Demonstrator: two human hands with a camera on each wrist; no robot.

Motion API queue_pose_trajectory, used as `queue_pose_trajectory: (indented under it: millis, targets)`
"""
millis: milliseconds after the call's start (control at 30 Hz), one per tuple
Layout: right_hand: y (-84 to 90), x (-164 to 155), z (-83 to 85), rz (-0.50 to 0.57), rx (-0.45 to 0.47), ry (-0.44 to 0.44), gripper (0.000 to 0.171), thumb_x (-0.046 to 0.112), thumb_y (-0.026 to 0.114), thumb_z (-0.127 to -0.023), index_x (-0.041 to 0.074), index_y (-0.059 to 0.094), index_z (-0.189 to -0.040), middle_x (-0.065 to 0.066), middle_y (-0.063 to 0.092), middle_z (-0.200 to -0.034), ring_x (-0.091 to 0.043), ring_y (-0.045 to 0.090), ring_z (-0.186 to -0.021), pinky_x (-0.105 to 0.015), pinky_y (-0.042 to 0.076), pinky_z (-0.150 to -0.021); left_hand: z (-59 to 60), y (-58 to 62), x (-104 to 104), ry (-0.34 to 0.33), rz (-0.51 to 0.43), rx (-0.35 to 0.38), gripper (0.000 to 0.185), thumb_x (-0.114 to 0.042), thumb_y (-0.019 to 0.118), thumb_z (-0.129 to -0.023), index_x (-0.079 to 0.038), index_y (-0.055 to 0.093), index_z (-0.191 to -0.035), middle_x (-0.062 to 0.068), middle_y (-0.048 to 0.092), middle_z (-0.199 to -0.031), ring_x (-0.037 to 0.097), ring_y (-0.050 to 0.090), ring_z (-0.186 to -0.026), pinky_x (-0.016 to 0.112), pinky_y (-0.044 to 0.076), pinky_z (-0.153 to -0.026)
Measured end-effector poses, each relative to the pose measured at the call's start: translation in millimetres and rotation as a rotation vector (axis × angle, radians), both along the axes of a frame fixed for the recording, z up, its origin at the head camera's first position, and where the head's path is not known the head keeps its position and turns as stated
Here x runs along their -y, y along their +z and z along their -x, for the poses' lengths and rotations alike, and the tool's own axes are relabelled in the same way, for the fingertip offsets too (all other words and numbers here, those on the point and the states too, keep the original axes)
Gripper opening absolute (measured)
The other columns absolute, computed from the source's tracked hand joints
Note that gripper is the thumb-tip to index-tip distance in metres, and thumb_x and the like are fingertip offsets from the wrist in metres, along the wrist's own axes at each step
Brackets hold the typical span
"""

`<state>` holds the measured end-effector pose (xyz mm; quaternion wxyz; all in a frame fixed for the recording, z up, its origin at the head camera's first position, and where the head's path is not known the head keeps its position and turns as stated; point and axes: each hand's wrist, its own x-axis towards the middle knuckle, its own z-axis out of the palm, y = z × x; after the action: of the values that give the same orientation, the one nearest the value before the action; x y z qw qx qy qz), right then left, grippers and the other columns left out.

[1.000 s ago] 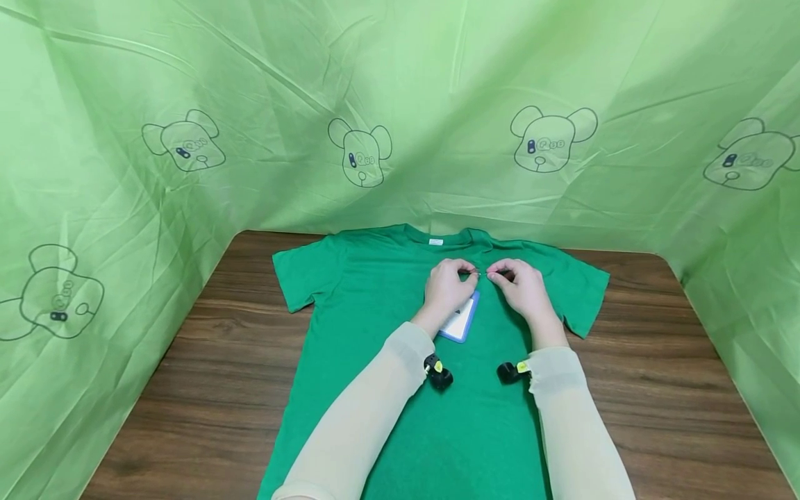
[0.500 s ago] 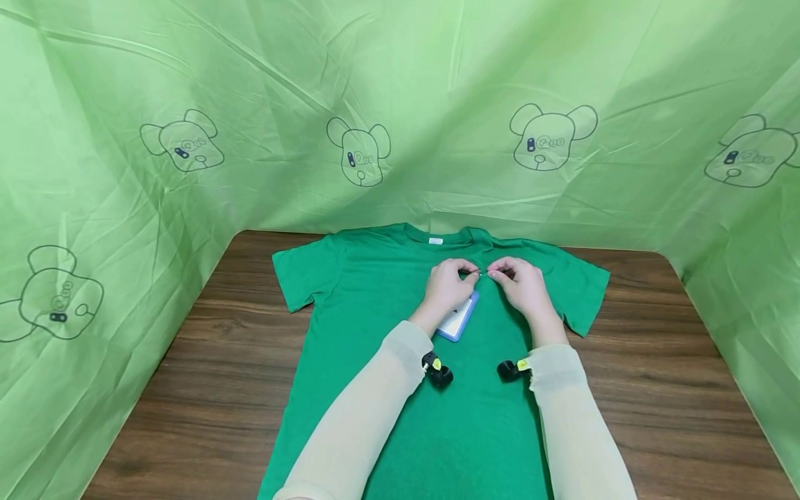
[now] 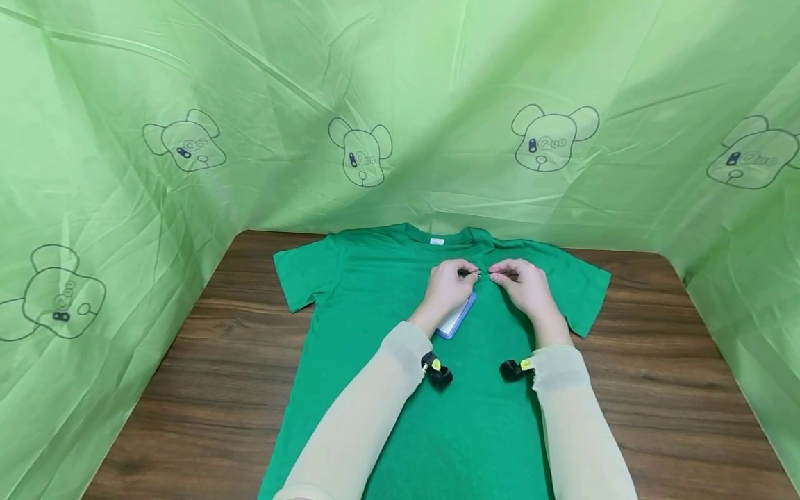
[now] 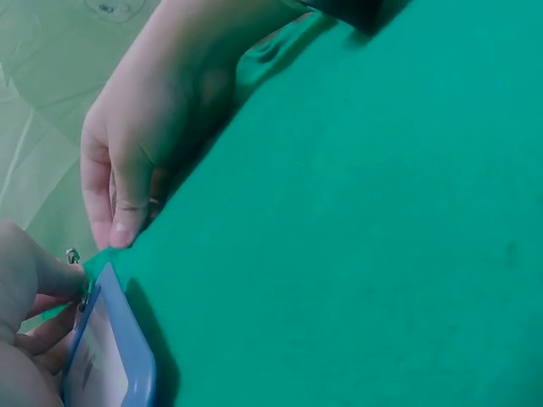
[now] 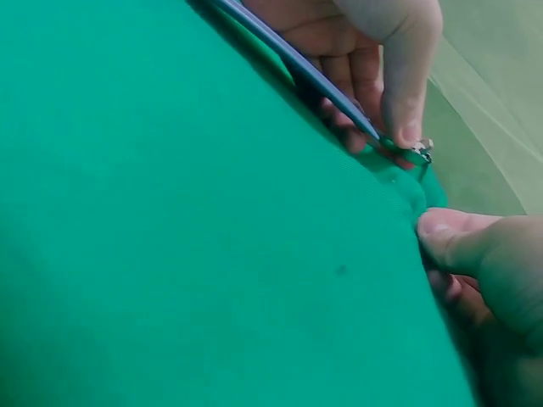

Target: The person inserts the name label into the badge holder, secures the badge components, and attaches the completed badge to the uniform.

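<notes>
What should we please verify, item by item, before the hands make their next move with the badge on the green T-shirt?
1. Green cotton T-shirt lies flat on the dark wooden table: ok.
2. Left hand has a grip on the blue-framed plastic badge holder: ok.
3. Right hand pinches a fold of shirt fabric beside the small metal clip: ok.
4. Clip is fastened through the fabric: cannot tell, too small.
5. Badge sits straight on the chest: not ok, it is tilted.
6. Shirt's white neck label visible, collar undisturbed: ok.
</notes>
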<state>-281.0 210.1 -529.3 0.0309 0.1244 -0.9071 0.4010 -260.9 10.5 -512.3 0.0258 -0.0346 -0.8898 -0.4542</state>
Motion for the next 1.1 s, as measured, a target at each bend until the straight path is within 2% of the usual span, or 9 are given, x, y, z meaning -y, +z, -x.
queue_pose_trajectory:
  millis: [133, 267, 533, 767, 867, 1000, 1100]
  targets:
    - [-0.5, -3.8, -0.6, -0.01, -0.001, 0.013, 0.017, 0.015, 0.074, -0.107, 0.004, 0.081, -0.117, -0.02, 0.072, -0.12, -0.038, 0.071, -0.106, -0.053, 0.057, -0.093, -0.3, -1.3, -0.4, 0.005, -0.024, 0.013, 0.011, -0.021, 0.074, -0.107, -0.019, 0.085, -0.107, -0.007, 0.079, -0.098, 0.006, 0.065, -0.08, 0.026, 0.054, -0.072]
    - [-0.1, -4.9, -1.3, -0.034, -0.018, -0.017, 0.018, 0.017, 0.072, -0.109, 0.004, 0.081, -0.115, -0.021, 0.072, -0.117, -0.038, 0.069, -0.105, -0.054, 0.055, -0.093, -1.1, -0.9, -0.3, -0.014, -0.015, 0.016, 0.011, -0.021, 0.074, -0.107, -0.019, 0.085, -0.108, -0.008, 0.078, -0.096, 0.007, 0.064, -0.079, 0.026, 0.053, -0.071]
    - [1.4, -3.1, -2.8, -0.085, 0.032, -0.01, 0.02, 0.017, 0.064, -0.113, 0.001, 0.075, -0.114, -0.023, 0.066, -0.116, -0.038, 0.061, -0.102, -0.055, 0.049, -0.092, -2.1, 0.7, 0.6, -0.05, -0.036, 0.029, 0.011, -0.02, 0.074, -0.107, -0.018, 0.084, -0.111, -0.008, 0.074, -0.091, 0.008, 0.062, -0.074, 0.025, 0.051, -0.066]
    - [0.1, 0.6, -1.3, -0.09, 0.008, -0.015, 0.021, 0.015, 0.063, -0.113, -0.002, 0.075, -0.114, -0.024, 0.066, -0.114, -0.038, 0.06, -0.098, -0.051, 0.049, -0.088, -2.6, -0.3, 0.2, -0.084, 0.001, 0.005, 0.014, -0.021, 0.073, -0.108, -0.018, 0.084, -0.116, -0.005, 0.075, -0.102, 0.007, 0.062, -0.077, 0.024, 0.051, -0.068]
    - [-0.7, 1.8, -1.3, -0.093, -0.002, -0.014, 0.022, 0.015, 0.063, -0.113, -0.003, 0.075, -0.114, -0.024, 0.067, -0.113, -0.038, 0.06, -0.098, -0.052, 0.048, -0.087, -2.0, -0.7, -1.1, -0.126, 0.028, -0.011, 0.015, -0.022, 0.072, -0.108, -0.018, 0.084, -0.117, -0.004, 0.077, -0.106, 0.005, 0.063, -0.08, 0.023, 0.052, -0.071]
    - [0.2, 3.6, -1.3, -0.094, 0.001, -0.015, 0.022, 0.015, 0.062, -0.113, -0.003, 0.075, -0.115, -0.025, 0.066, -0.114, -0.038, 0.06, -0.099, -0.052, 0.048, -0.088, -2.3, 1.4, -5.1, -0.159, 0.042, -0.027, 0.015, -0.021, 0.072, -0.109, -0.018, 0.084, -0.117, -0.005, 0.077, -0.103, 0.005, 0.062, -0.079, 0.022, 0.051, -0.071]
    - [0.6, 4.2, -0.1, -0.091, 0.008, -0.016, 0.022, 0.015, 0.061, -0.113, -0.003, 0.074, -0.115, -0.025, 0.065, -0.114, -0.038, 0.059, -0.099, -0.052, 0.048, -0.088, -2.9, 3.1, -6.9, -0.147, 0.031, -0.037, 0.014, -0.021, 0.073, -0.108, -0.018, 0.085, -0.115, -0.006, 0.075, -0.099, 0.007, 0.06, -0.075, 0.023, 0.05, -0.068]
